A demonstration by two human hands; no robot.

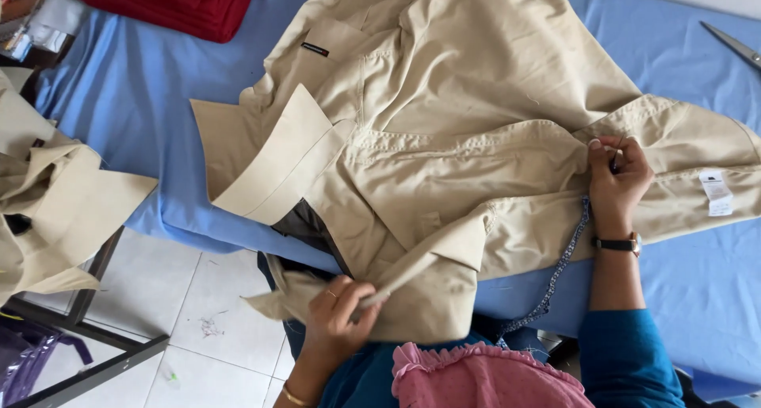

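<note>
A beige shirt (444, 122) lies spread inside out on a blue-covered table (143, 91), its collar (273, 166) hanging over the near edge. My left hand (341, 313) pinches a folded strip of the shirt's hem below the table edge. My right hand (617, 178), with a wristwatch, grips a bunched seam of the shirt and a small dark tool; what the tool is cannot be made out. A white care label (717, 192) shows on the fabric to the right of that hand.
More beige garments (47, 210) are piled on a stand at left. Red cloth (174, 3) lies at the table's far left corner. Scissors (733, 45) rest at the far right. A blue beaded cord (555, 273) hangs off the table edge. White tiled floor lies below.
</note>
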